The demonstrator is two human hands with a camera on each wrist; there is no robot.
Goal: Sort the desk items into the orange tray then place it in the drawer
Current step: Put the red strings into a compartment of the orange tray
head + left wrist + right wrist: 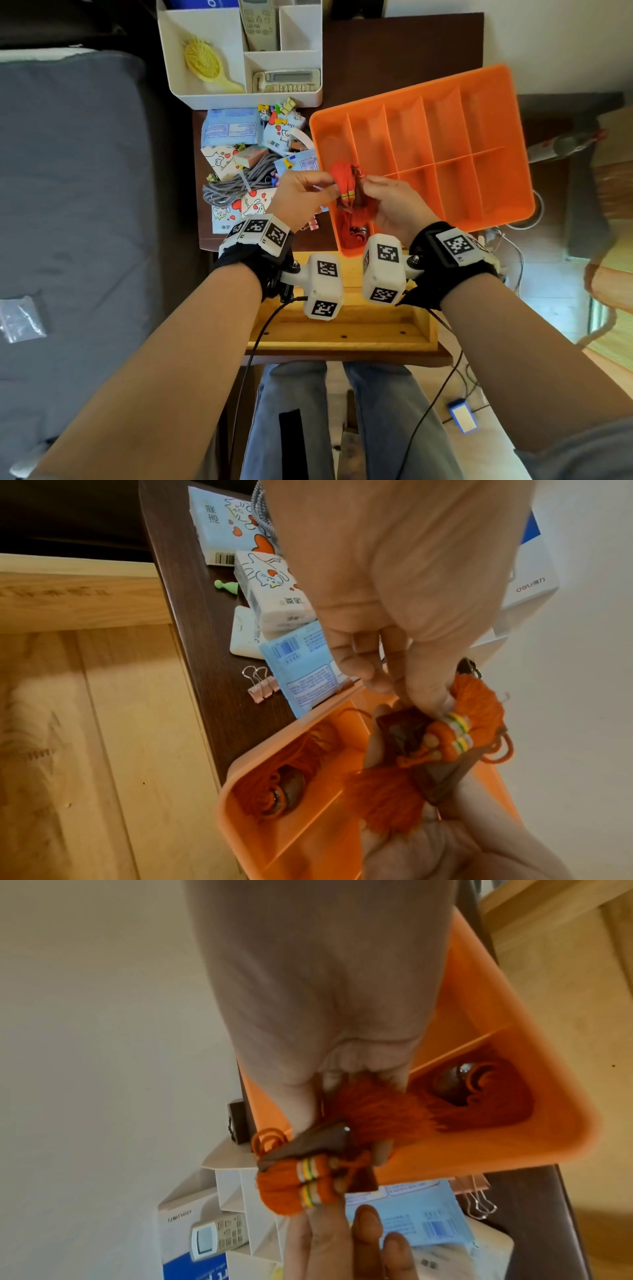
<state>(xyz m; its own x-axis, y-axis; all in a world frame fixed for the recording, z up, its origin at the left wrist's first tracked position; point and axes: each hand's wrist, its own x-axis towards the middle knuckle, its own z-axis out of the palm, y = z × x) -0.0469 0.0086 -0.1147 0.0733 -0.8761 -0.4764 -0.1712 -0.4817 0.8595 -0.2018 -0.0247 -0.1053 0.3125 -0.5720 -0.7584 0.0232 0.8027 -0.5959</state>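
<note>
I have both hands on one item: an orange tassel ornament (349,186) with dark wooden pieces and striped bands, held at the centre of the head frame above the near left corner of the orange tray (479,113). My left hand (301,198) pinches the banded tassel heads between thumb and fingertips (428,696); my right hand (397,205) is curled round the wooden piece and the loose fringe from the other side. The ornament's long axis runs roughly top to bottom in the head frame, its fringe hanging toward the tray's nearest compartment at lower centre. That compartment already holds a second orange tassel with a dark bead (284,794), directly below the held one. The governing relation, in my judgement: the target compartment lies straight beneath the hands, so the coming move is a short lowering, fringe first, with no sideways travel. Both hands are equally near; the right sits over the tray, the left over its edge. Remaining unsorted items lie to the left of the tray on the dark desk (394,41): tissue packs (222,161), a grey cord (236,185), binder clips (262,685). The wooden drawer (342,329) stands open at lower centre.
</note>
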